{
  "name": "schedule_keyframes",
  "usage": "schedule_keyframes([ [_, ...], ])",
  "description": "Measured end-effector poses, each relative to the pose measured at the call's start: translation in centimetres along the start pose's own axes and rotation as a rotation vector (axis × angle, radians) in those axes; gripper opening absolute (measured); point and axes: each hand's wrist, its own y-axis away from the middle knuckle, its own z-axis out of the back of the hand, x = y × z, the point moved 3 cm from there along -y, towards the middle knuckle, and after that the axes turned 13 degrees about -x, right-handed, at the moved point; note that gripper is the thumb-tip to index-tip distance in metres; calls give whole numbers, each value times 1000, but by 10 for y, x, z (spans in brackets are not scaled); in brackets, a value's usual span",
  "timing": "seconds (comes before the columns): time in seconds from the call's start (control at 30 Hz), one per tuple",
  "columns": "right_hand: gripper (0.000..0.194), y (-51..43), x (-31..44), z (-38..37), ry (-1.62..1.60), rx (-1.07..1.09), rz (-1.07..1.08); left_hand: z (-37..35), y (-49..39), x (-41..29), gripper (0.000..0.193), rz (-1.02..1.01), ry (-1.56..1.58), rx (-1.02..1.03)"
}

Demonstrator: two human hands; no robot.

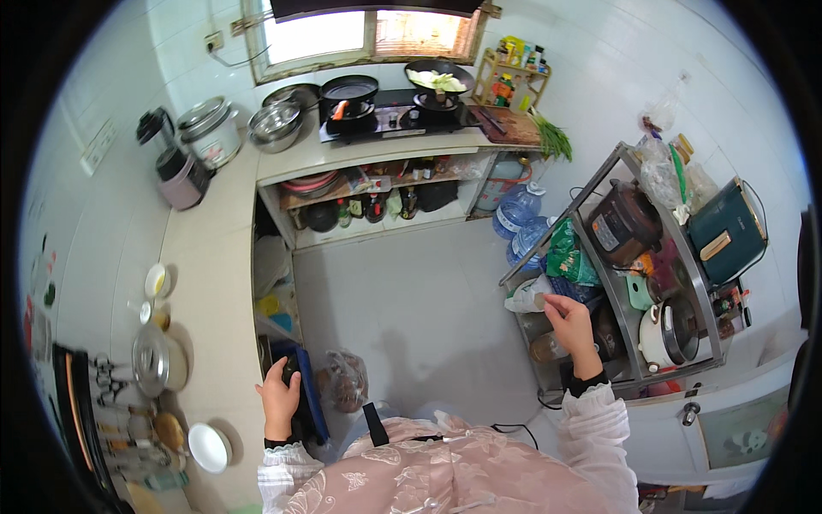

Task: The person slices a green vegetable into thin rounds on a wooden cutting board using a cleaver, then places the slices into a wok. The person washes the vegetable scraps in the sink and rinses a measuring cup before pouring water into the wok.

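My left hand (280, 393) is held out with its fingers apart and nothing in it. It is above the blue crate (309, 395) beside the left counter. My right hand (570, 327) is raised near the metal shelf rack, thumb and forefinger pinched together. Between those fingertips is a small flat greyish piece (539, 299), too small to identify. Behind it in the view lies a white plastic bag (525, 297) on the rack's lower level. On the floor to the right of the crate sits a clear plastic bag (347, 380) with brown round things inside.
A gas stove (395, 115) bears a wok (440, 77) of cut pale-green vegetables and a frying pan (350, 87). A cutting board (507, 125) with a knife lies right of it. Water jugs (517, 209) stand beside the metal rack (616, 308). A white bowl (209, 448) sits on the left counter.
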Motion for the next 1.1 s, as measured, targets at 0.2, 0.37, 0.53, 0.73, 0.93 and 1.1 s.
schedule_keyframes([
  [0.2, 25, -52, -40, 11, 4, -153, -162, -63, -121, -87, 42, -153, -70, 149],
  [0.37, 21, -138, -123, 14, -107, -287, -283, -146, -194, -185, 42, -303, -43, 163],
  [0.53, 19, -295, -192, -11, -208, -279, -275, -209, -261, -295, 43, -275, -81, 192],
  [0.73, 20, -495, -171, -78, -150, -154, -35, -256, -356, -424, 48, -301, 96, 140],
  [0.93, 27, -657, -118, -194, -58, -13, 202, -330, -478, -534, 58, -342, 220, 27],
  [1.1, 29, -780, -81, -300, 46, 149, 354, -397, -571, -591, 74, -445, 154, -21],
])
